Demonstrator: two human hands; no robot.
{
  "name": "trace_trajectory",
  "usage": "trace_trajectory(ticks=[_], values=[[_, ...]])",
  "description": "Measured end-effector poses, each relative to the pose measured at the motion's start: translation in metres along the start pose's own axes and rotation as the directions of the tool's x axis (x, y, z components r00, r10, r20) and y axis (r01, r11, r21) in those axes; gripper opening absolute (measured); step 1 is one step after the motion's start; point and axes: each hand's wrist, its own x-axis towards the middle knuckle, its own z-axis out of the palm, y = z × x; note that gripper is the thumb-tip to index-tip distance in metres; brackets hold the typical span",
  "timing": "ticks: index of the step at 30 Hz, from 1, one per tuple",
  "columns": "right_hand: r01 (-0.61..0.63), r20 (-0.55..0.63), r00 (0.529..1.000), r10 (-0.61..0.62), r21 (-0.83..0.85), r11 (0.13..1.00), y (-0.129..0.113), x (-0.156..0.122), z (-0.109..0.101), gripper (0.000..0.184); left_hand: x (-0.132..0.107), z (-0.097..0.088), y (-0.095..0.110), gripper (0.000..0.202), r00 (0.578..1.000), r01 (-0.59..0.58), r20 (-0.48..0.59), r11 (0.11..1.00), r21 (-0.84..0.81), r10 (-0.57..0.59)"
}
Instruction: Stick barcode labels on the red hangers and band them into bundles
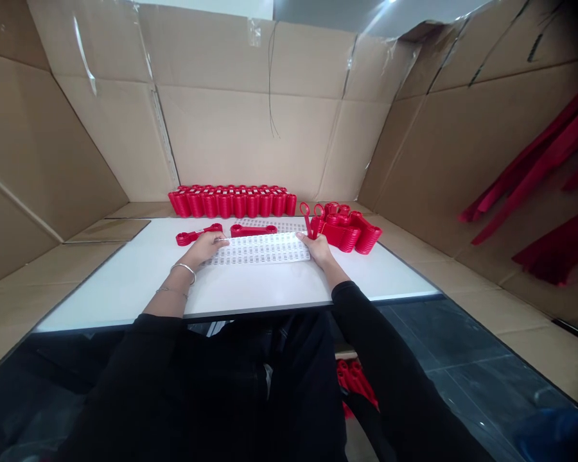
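A white sheet of small printed labels (262,249) is stretched between my two hands over the table. My left hand (205,248) pinches its left end, the thumb on top. My right hand (318,248) grips its right end. Two upright red looped pieces (309,221) rise just behind the right fingers; whether that hand also touches them I cannot tell. Beyond my left hand lies a red dumbbell-shaped piece (192,235) with a small white label on it. A similar red piece (253,230) lies behind the sheet, partly covered by it.
A long row of stacked red pieces (231,204) stands at the back of the white table (250,289). More red stacks (351,231) sit at the right. Another label sheet (279,224) lies behind. Cardboard walls (250,135) surround the table; red strips (534,173) hang at right.
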Motion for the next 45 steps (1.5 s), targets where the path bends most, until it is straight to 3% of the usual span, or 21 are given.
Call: trace_trajectory(ticks=[6, 11, 23, 28, 33, 36, 40, 45], values=[[0.017, -0.092, 0.996, -0.016, 0.000, 1.000, -0.001, 0.001, -0.006, 0.015, -0.005, -0.011, -0.014, 0.023, 0.997, 0.023, -0.078, 0.999, -0.045, -0.026], [0.016, -0.081, 0.997, -0.016, -0.003, 1.000, 0.000, 0.001, -0.007, 0.014, -0.006, -0.021, -0.028, 0.018, 0.989, 0.052, -0.137, 0.998, -0.047, -0.058], [0.054, -0.093, 0.994, -0.050, 0.032, 0.998, 0.008, 0.008, -0.009, 0.018, -0.007, -0.018, -0.029, 0.026, 0.974, 0.091, -0.191, 0.984, -0.156, -0.120], [0.054, -0.094, 0.994, -0.049, 0.050, 0.997, 0.007, 0.006, -0.008, 0.022, -0.010, -0.018, -0.019, 0.035, 0.976, 0.090, -0.195, 0.994, -0.055, -0.099], [0.086, -0.090, 0.993, -0.078, 0.089, 0.992, 0.000, 0.003, -0.004, 0.031, 0.007, -0.025, 0.012, 0.053, 0.971, 0.038, -0.237, 0.983, 0.182, 0.006], [0.098, -0.058, 0.994, -0.093, 0.094, 0.991, -0.005, -0.001, 0.003, 0.036, 0.021, -0.023, 0.036, 0.045, 0.983, -0.015, -0.170, 0.965, 0.263, 0.062], [0.104, 0.019, 0.994, -0.106, 0.096, 0.990, -0.009, -0.007, 0.018, 0.042, 0.036, -0.002, 0.064, 0.028, 0.984, -0.159, 0.111, 0.961, 0.225, 0.137], [0.096, 0.150, 0.982, -0.110, 0.101, 0.990, -0.007, -0.007, 0.027, 0.044, 0.048, 0.017, 0.076, 0.022, 0.955, -0.202, 0.251, 0.964, 0.175, 0.155]])
